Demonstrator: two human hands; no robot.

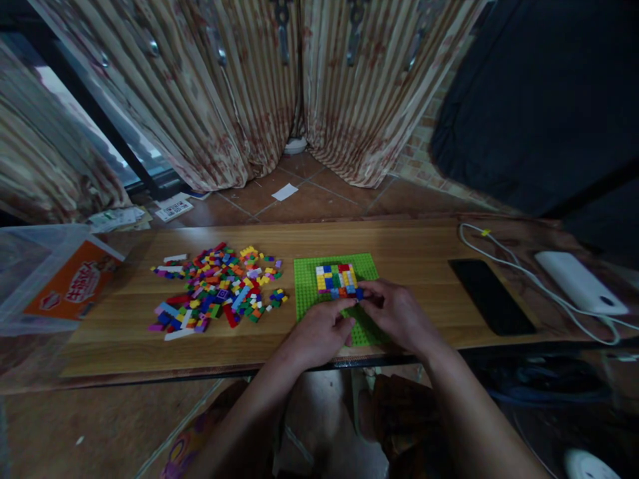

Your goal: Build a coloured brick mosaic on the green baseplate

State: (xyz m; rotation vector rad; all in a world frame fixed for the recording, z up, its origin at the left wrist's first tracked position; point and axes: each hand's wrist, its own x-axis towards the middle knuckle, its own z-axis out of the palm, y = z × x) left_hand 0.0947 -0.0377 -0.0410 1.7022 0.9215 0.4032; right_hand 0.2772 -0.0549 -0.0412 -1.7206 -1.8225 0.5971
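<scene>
Wooden table (414, 246), front edge: seemingly fitting bricks (337, 279) to a green baseplate (305, 283) with left hand (322, 332) and right hand (397, 311), both grips indiscernible. Probably needed next: careful alignment.

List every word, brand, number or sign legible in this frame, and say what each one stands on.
"牛…人": large white characters on the orange panel by the clear plastic box; the middle characters are too blurred to be sure of.
Small logo on that panel: too small to read.
White card on the floor: dark print, too blurred to read.
No other text is legible.
</scene>
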